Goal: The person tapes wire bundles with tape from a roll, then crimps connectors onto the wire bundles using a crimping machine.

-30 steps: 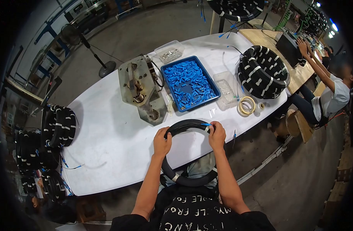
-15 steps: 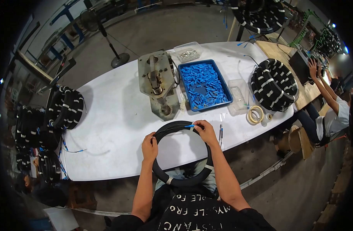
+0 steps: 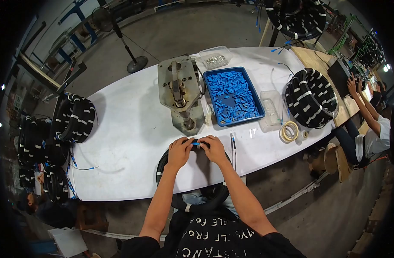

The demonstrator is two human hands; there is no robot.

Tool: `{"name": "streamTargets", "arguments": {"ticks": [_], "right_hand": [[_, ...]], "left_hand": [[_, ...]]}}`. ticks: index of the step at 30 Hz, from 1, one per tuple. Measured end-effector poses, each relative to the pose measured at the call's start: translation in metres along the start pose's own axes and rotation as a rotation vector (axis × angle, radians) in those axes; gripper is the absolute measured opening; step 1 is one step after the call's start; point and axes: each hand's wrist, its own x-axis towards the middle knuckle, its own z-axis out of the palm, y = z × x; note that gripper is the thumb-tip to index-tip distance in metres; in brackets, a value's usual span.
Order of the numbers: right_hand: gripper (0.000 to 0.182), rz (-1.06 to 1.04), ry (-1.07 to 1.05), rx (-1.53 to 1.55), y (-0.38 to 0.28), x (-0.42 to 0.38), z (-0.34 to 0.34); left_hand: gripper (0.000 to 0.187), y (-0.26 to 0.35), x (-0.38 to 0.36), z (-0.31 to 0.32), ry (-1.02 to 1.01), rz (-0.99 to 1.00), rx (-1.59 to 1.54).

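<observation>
A coil of black cable [image 3: 161,167], bound with white tape, leans upright over the near table edge and my lap. At its top a small blue connector [image 3: 195,143] shows between my two hands. From the left side, my left hand [image 3: 179,152] pinches the connector with thumb and fingertips. My right hand [image 3: 212,148] closes on it from the other side, fingers bent over the coil. Both hands hide part of the coil's upper edge. Just beyond them stands a metal press [image 3: 180,92].
A blue tray [image 3: 260,112] of blue connectors stands right of the press, with a clear box of small metal parts [image 3: 215,60] behind. Tape rolls [image 3: 289,131], two thin pen-like tools [image 3: 233,144] and taped coils [image 3: 311,99] lie rightward. Another person [image 3: 371,133] sits far right.
My hands have come together at the coil's top, with the blue connector now between them. My right hand has moved left. The coil has shifted slightly left and tilted.
</observation>
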Motion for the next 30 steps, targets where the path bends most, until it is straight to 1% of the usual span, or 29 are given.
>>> {"name": "streamTargets", "arguments": {"ticks": [1,3,4,5,6,8,9,10,11,13,14,16,17,19,20,22,24,26,27,28,29,30], "right_hand": [[0.017,-0.016,0.009,0.012,0.000,-0.003,0.000],[0.018,-0.030,0.021,0.022,0.002,-0.008,-0.001],[0.023,-0.031,0.052,0.051,0.002,-0.011,0.000],[0.027,-0.038,0.083,0.079,0.001,-0.014,0.001],[0.027,-0.046,0.082,0.077,-0.001,-0.019,0.000],[0.037,-0.018,0.389,-0.337,-0.003,-0.039,-0.006],[0.043,0.052,0.459,-0.424,-0.004,-0.049,-0.010],[0.049,0.120,0.528,-0.510,-0.002,-0.059,-0.013],[0.055,0.252,0.553,-0.546,0.000,-0.068,-0.014],[0.054,0.378,0.568,-0.454,0.008,-0.075,-0.009],[0.054,0.370,0.562,-0.452,0.014,-0.075,-0.008],[0.042,0.386,0.467,-0.310,0.009,-0.068,-0.009],[0.042,0.377,0.463,-0.307,0.006,-0.067,-0.009],[0.029,0.215,0.406,-0.386,0.002,-0.063,-0.009],[0.029,0.206,0.403,-0.388,0.001,-0.062,-0.011],[0.025,0.128,0.370,-0.394,-0.001,-0.061,-0.011],[0.025,0.085,0.355,-0.398,0.001,-0.057,-0.009],[0.025,0.040,0.336,-0.400,0.003,-0.048,-0.006],[0.025,-0.011,0.328,-0.399,0.003,-0.042,-0.004],[0.025,-0.063,0.321,-0.398,0.003,-0.034,-0.002],[0.025,-0.071,0.313,-0.394,0.004,-0.026,0.001],[0.025,-0.113,0.294,-0.405,0.003,-0.017,0.003]], "left_hand": [[0.028,-0.002,0.000,0.001,-0.004,0.005,-0.005],[0.024,-0.005,-0.001,0.001,0.014,-0.056,-0.064],[0.024,-0.005,-0.003,0.002,0.011,-0.056,-0.065],[0.023,-0.004,-0.003,0.003,0.045,-0.047,-0.047],[0.022,-0.004,-0.002,0.004,0.086,-0.037,-0.028],[0.021,-0.001,0.001,0.000,0.130,0.004,-0.003],[0.021,0.000,-0.001,-0.001,0.157,0.039,0.025],[0.021,-0.001,0.000,0.001,0.172,0.032,0.017],[0.021,-0.003,0.000,0.003,0.188,0.019,0.018],[0.021,-0.003,-0.001,0.004,0.200,0.036,0.053],[0.021,-0.003,-0.002,0.005,0.206,0.029,0.057],[0.021,-0.003,-0.003,0.003,0.152,0.009,0.009],[0.021,-0.003,-0.003,0.002,0.160,0.005,0.013],[0.021,0.000,-0.004,-0.001,0.161,-0.008,0.013],[0.021,0.001,-0.005,-0.001,0.137,-0.041,-0.010],[0.021,0.001,-0.006,-0.002,0.151,-0.055,-0.007],[0.021,-0.002,-0.009,-0.004,0.164,-0.073,0.000],[0.021,-0.009,-0.014,-0.005,0.188,-0.137,-0.012],[0.021,-0.009,-0.017,-0.010,0.194,-0.149,-0.010],[0.021,-0.010,-0.020,-0.015,0.186,-0.224,-0.031],[0.021,-0.011,-0.023,-0.021,0.178,-0.296,-0.051],[0.021,-0.014,-0.027,-0.024,0.182,-0.304,-0.047]]}}
